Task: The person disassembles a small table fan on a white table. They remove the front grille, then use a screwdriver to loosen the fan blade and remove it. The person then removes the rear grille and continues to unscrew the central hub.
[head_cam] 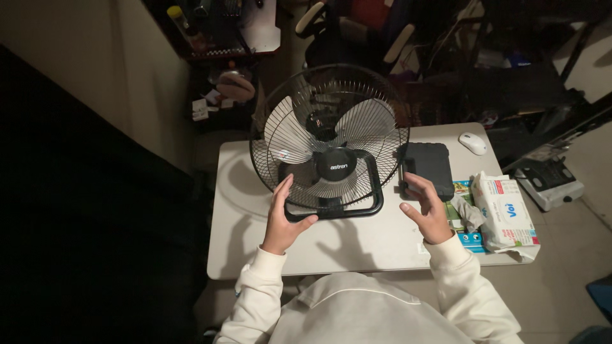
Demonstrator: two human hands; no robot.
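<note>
A black desk fan with a round wire grille and pale blades stands on a small white table, resting on a black rectangular frame base. My left hand is open beside the lower left of the grille, with its thumb touching the front left corner of the base. My right hand is open to the right of the fan, its fingertips at the near edge of a black rectangular case. Neither hand holds anything. Cream sleeves cover both arms.
A white computer mouse lies at the table's far right. A white wipes pack and a green-blue packet sit at the right edge. A beige wall is on the left, and cluttered dark shelves and chairs stand behind the table.
</note>
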